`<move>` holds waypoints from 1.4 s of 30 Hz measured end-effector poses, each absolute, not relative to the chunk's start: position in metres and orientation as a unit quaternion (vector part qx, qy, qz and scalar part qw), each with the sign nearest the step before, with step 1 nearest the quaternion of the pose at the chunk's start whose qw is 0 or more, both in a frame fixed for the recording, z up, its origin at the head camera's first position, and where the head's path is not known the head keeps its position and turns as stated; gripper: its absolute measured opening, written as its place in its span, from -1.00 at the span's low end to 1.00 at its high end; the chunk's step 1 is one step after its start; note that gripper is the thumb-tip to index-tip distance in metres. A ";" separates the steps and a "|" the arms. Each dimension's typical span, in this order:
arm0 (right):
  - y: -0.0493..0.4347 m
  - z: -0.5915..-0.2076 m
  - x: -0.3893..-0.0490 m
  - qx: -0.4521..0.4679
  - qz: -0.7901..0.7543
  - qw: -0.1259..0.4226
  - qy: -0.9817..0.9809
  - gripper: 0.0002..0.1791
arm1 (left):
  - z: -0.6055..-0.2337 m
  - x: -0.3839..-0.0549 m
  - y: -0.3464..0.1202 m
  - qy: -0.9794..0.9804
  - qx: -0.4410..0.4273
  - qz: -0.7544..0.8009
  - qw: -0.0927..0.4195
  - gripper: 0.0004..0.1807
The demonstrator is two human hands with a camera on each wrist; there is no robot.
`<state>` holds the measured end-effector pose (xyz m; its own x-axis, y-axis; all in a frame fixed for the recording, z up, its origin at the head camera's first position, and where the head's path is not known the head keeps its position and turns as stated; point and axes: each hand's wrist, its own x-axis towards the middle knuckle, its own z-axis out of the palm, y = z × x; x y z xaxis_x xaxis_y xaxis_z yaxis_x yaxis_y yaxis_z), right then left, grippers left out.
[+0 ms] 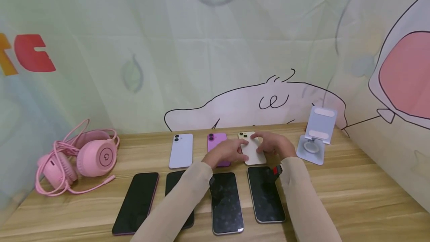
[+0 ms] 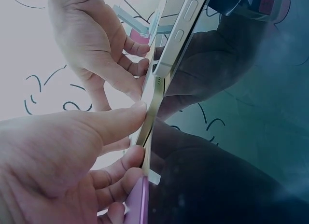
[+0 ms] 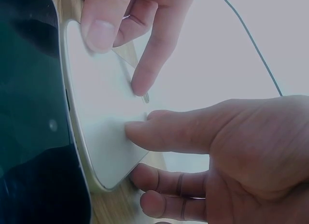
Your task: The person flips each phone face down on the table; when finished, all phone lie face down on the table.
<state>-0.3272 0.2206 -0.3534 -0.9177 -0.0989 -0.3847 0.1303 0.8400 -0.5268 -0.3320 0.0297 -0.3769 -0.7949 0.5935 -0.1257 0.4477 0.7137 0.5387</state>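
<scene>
A cream-white phone (image 1: 254,157) lies back up at the far side of the wooden table, its camera lenses at the top left. My left hand (image 1: 228,151) holds its left side, thumb on the back and fingers at the edge. From the other side my right hand (image 1: 274,144) grips the same phone (image 3: 104,118), its thumb pressing on the back, fingers by the right edge. To the left lie a purple phone (image 1: 216,140), partly behind my left hand, and a pale blue phone (image 1: 181,151), both back up.
Several dark-screened phones lie face up in the front row, one a black phone (image 1: 227,204) between my forearms. Pink headphones (image 1: 97,158) with a coiled cable are at the left. A pale blue folding stand (image 1: 320,124) stands at the right, before a printed cloth backdrop (image 1: 161,66).
</scene>
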 end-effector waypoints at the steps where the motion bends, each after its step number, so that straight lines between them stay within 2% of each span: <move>1: 0.221 -0.353 -0.327 0.009 -0.285 0.204 0.937 -0.33 | -0.377 -0.332 0.030 0.914 0.284 0.249 0.147 -0.34; 20: 0.222 -0.347 -0.325 0.004 -0.300 0.206 0.931 -0.32 | -0.375 -0.332 0.028 0.908 0.283 0.264 0.159 -0.36; 29: 0.220 -0.344 -0.325 -0.020 -0.314 0.204 0.927 -0.33 | -0.373 -0.333 0.025 0.895 0.295 0.286 0.174 -0.46; 42: 0.214 -0.341 -0.327 -0.043 -0.312 0.203 0.927 -0.36 | -0.369 -0.335 0.023 0.888 0.309 0.300 0.164 -0.46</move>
